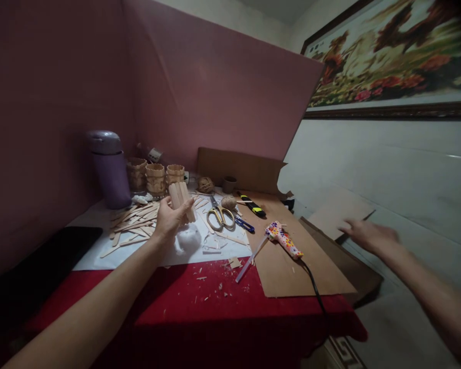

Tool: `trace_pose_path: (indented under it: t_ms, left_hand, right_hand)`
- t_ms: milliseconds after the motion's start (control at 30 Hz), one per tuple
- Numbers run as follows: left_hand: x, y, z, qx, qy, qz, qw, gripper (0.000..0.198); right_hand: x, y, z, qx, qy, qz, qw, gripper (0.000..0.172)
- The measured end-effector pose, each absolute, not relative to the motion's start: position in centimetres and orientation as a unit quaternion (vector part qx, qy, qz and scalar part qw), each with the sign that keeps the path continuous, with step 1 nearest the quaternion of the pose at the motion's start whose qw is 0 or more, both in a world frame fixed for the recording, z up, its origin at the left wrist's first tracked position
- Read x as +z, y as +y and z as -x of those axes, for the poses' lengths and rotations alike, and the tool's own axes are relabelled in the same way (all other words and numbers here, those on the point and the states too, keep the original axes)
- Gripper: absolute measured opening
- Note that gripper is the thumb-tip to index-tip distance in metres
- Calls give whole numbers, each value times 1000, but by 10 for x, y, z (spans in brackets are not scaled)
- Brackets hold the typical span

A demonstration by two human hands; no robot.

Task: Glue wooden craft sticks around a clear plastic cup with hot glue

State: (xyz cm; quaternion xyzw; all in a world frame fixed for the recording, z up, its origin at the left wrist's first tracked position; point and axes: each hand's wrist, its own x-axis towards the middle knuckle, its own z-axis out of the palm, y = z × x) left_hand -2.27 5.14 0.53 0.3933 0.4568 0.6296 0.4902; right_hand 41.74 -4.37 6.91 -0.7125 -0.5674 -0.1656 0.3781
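My left hand (171, 218) is closed around a small piece made of wooden craft sticks (181, 197) set side by side, holding it up over the white sheet. Behind and below it lies a loose heap of craft sticks (138, 225). Gold-handled scissors (220, 218) rest just right of that hand. Off the table's right side, my right hand (369, 236) is blurred by motion, beside a light brown board (336, 212); whether it grips the board cannot be made out. A flower-patterned hot glue gun (283, 240) with a glue stick in its back lies on cardboard between the hands.
A purple bottle (110, 171) and several carved-looking wooden cups (155, 179) stand at the back left. Twine balls (205, 185), a yellow-black cutter (252, 205) and a blue cutter (245, 224) lie near the scissors. The gun's cord (317, 292) runs over the red cloth's (200, 302) front edge.
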Motion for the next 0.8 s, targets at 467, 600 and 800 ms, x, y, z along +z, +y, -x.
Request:
trace_pose_path:
  t_ms: [467,600,800]
  left_hand:
    - [14,43,28,562,271,-280,730,23]
    - [12,44,28,535,266,-272,754,19]
    - [-2,32,9,457,178,-382,784,29]
  right_hand:
    - [6,-27,-306,-140,-680,690,206,37]
    - [15,-31,-305,-140,-671,693,223,35]
    - [9,-46,-315,-126,-681,684,228,37]
